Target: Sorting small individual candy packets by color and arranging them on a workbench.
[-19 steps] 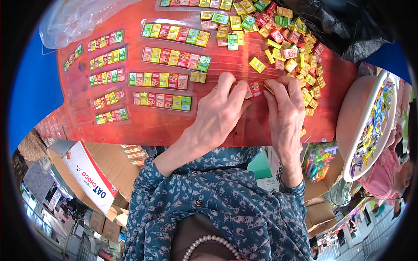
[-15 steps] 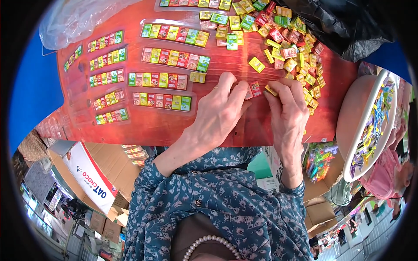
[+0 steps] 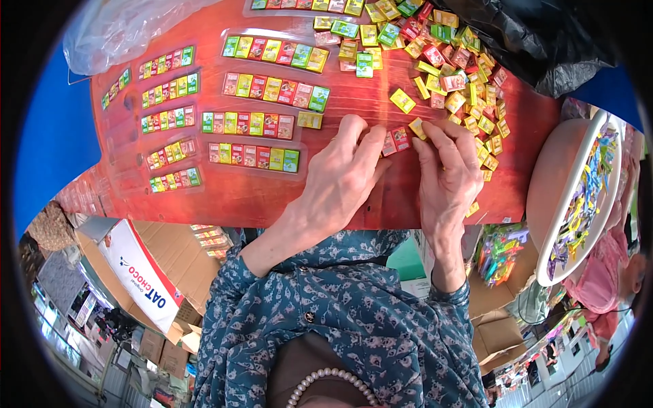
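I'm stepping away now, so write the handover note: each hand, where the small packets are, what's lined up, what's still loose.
Left hand: flat on the red table, fingertips at two red packets.
Right hand: fingertips on a yellow packet beside that pair; whether it is gripped cannot be told.
Done: filled clear strips of mixed-colour packets lie in rows on the left half of the table.
Left: a loose pile of packets, upper right, below a black bag.
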